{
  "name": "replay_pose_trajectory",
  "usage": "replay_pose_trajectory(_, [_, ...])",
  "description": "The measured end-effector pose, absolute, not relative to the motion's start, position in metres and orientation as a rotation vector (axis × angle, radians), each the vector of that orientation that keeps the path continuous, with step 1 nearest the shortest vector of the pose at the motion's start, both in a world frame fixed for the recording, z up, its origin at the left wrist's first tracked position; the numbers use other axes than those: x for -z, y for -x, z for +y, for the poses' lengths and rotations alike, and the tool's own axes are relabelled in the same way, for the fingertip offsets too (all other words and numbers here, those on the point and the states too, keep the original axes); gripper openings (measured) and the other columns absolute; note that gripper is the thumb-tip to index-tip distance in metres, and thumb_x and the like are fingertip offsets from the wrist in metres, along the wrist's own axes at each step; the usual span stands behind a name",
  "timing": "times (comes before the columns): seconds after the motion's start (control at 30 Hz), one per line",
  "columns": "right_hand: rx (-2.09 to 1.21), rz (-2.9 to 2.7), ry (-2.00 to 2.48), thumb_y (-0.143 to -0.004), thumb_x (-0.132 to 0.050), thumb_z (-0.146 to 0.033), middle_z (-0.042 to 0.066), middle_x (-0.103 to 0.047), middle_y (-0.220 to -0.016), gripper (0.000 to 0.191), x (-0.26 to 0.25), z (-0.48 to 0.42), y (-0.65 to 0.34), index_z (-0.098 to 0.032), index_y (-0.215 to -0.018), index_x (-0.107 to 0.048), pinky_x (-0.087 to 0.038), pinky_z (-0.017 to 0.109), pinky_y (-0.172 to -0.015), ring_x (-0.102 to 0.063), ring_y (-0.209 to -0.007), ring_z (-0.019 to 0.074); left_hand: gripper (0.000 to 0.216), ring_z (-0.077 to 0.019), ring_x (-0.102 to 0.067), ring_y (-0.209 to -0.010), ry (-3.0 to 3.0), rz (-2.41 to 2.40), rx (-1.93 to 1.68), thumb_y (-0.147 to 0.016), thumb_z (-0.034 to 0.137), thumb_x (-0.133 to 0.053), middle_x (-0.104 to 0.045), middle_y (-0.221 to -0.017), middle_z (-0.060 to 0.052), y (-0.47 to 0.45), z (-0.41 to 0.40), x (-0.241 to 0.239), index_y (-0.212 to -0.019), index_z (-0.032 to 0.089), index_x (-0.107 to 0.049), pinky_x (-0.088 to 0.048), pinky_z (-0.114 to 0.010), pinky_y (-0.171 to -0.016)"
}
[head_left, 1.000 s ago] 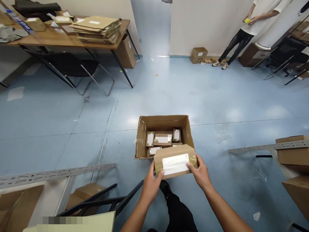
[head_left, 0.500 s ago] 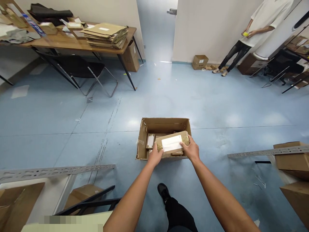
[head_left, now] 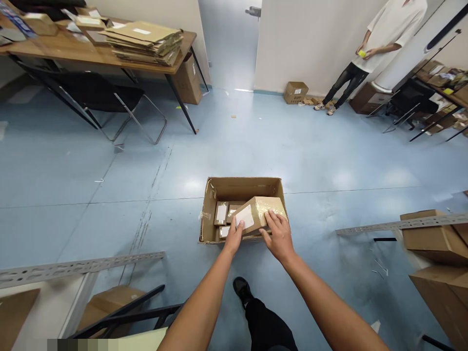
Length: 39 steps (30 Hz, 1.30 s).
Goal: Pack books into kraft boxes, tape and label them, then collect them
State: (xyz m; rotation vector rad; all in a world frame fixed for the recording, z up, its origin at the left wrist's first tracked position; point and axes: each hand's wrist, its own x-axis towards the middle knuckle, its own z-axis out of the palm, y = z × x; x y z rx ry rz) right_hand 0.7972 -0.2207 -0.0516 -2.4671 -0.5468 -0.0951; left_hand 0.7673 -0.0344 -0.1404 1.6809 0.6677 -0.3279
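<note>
Tilted inside an uncovered cardboard carton (head_left: 244,186) on the floor is a small cardboard box (head_left: 257,210), with a white label and shiny clear tape. My left hand (head_left: 233,237) grips its lower left end, thumb on the label. At the taped right end, my right hand (head_left: 280,237) has its fingers on the upper face and its thumb lower at the near edge. Several smaller labelled boxes (head_left: 221,213) lie in the carton's left part. The held box and my hands hide much of the right part.
Metal shelf rails (head_left: 82,267) flank me, with more cartons (head_left: 435,236) on the right. Ahead stand a desk (head_left: 73,53) with stacked flat cardboard (head_left: 144,36) and a black chair (head_left: 93,92). A person (head_left: 387,39) stands by the far wall near a brown carton (head_left: 295,92).
The small box has tilted and turned, its right end now higher and showing more tape. My right hand has shifted from its right edge onto the taped face. The view has swung slightly right.
</note>
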Motion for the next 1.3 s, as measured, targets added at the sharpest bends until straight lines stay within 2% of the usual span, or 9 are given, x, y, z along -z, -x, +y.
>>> replay_pose_trajectory(0.1, [0.094, -0.564, 2.472, -0.096, -0.058, -0.032, 0.009, -0.057, -0.151, 0.055, 0.063, -0.214, -0.795, -0.026, -0.15, -0.053, -0.036, 0.057, -0.116, -0.047, -0.136, 0.0337, 0.081, -0.0241, -0.044, -0.148, -1.745, 0.679, 0.427, -0.099, 0.069, -0.025, -0.029, -0.169, -0.009, -0.771, -0.034, 0.151, -0.165, 0.023, -0.015, -0.045, -0.035, -0.111])
replay_pose_trajectory(0.2, [0.003, -0.585, 2.487, -0.092, -0.065, -0.036, 0.01, -0.059, -0.148, 0.056, 0.088, -0.212, -0.788, -0.027, -0.147, -0.057, -0.039, 0.057, -0.115, -0.051, -0.132, 0.0341, 0.081, -0.0322, -0.038, -0.151, -1.857, 0.76, 0.487, -0.096, 0.063, -0.043, -0.04, -0.162, -0.019, -0.774, -0.025, 0.159, -0.161, 0.015, -0.031, -0.036, -0.044, -0.119])
replay_pose_trajectory(0.27, [-0.043, -0.513, 2.511, -0.092, -0.063, -0.036, 0.012, -0.062, -0.146, 0.052, 0.109, -0.219, -0.777, -0.026, -0.143, -0.061, -0.044, 0.056, -0.11, -0.056, -0.127, 0.0336, 0.076, -0.0362, -0.039, -0.15, -1.898, 0.808, 0.495, -0.096, 0.055, -0.047, -0.047, -0.157, -0.023, -0.771, -0.012, 0.161, -0.157, 0.01, -0.038, -0.033, -0.049, -0.12])
replay_pose_trajectory(0.4, [-0.113, -0.299, 2.531, -0.096, -0.048, -0.026, 0.014, -0.065, -0.141, 0.042, 0.141, -0.244, -0.749, -0.021, -0.133, -0.067, -0.05, 0.052, -0.104, -0.064, -0.121, 0.0301, 0.061, -0.0312, -0.042, -0.149, -1.982, 0.873, 0.433, -0.1, 0.036, -0.036, -0.047, -0.158, -0.018, -0.751, 0.025, 0.156, -0.155, 0.011, -0.042, -0.032, -0.044, -0.121])
replay_pose_trajectory(0.53, [-0.168, -0.21, 2.491, -0.094, -0.048, -0.026, 0.013, -0.07, -0.133, 0.041, 0.148, -0.258, -0.74, -0.021, -0.128, -0.07, -0.05, 0.052, -0.107, -0.064, -0.123, 0.0285, 0.059, -0.0309, -0.044, -0.147, -2.026, 0.904, 0.388, -0.098, 0.031, -0.037, -0.048, -0.157, -0.018, -0.722, 0.05, 0.146, -0.151, 0.009, -0.046, -0.034, -0.043, -0.12])
replay_pose_trajectory(0.73, [-0.246, -0.182, 2.368, -0.091, -0.051, -0.03, 0.01, -0.074, -0.124, 0.039, 0.133, -0.25, -0.751, -0.022, -0.123, -0.072, -0.055, 0.049, -0.101, -0.072, -0.103, 0.0258, 0.051, -0.0268, -0.059, -0.134, -2.015, 0.845, 0.383, -0.095, 0.035, -0.042, -0.068, -0.139, -0.013, -0.684, 0.052, 0.138, -0.137, 0.016, -0.062, -0.043, -0.038, -0.113])
replay_pose_trajectory(0.87, [-0.249, -0.203, 2.298, -0.09, -0.051, -0.031, 0.01, -0.075, -0.12, 0.038, 0.124, -0.243, -0.747, -0.022, -0.12, -0.073, -0.057, 0.046, -0.097, -0.072, -0.096, 0.0251, 0.049, -0.0257, -0.063, -0.129, -1.961, 0.822, 0.382, -0.091, 0.037, -0.045, -0.072, -0.132, -0.011, -0.657, 0.055, 0.135, -0.128, 0.016, -0.068, -0.046, -0.038, -0.11])
replay_pose_trajectory(1.13, [-0.395, -0.314, 2.122, -0.088, -0.053, -0.035, 0.009, -0.077, -0.111, 0.037, 0.107, -0.21, -0.717, -0.022, -0.114, -0.075, -0.057, 0.045, -0.093, -0.073, -0.091, 0.0252, 0.077, -0.0305, -0.069, -0.12, -1.556, 0.944, 0.208, -0.077, 0.065, -0.057, -0.072, -0.128, -0.019, -0.56, 0.063, 0.091, -0.132, 0.012, -0.063, -0.052, -0.044, -0.105])
replay_pose_trajectory(1.3, [-0.519, -0.482, 1.993, -0.086, -0.056, -0.036, 0.01, -0.079, -0.107, 0.034, 0.084, -0.161, -0.683, -0.022, -0.108, -0.077, -0.057, 0.045, -0.09, -0.074, -0.094, 0.0281, 0.085, -0.0324, -0.068, -0.122, -1.406, 1.1, 0.018, -0.069, 0.074, -0.066, -0.073, -0.127, -0.019, -0.452, 0.055, 0.046, -0.129, 0.014, -0.066, -0.053, -0.043, -0.107])
